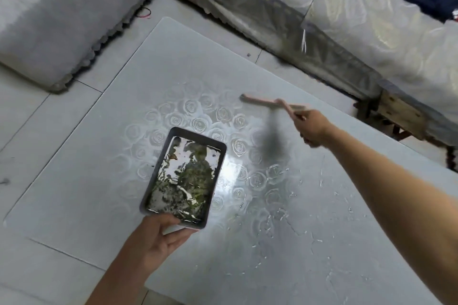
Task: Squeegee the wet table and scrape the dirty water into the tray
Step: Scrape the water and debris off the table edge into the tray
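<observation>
Squeegee (272, 102), blurred, sits right of center over the wet table (322, 242), its handle gripped by the right hand (312, 129). Left hand (158, 238) holds the water-filled tray's (171, 141) near edge at lower center.

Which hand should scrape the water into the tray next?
The right hand, probably: it grips the squeegee, held out over the far side of the table. The left hand is busy holding the tray by its near rim.
</observation>
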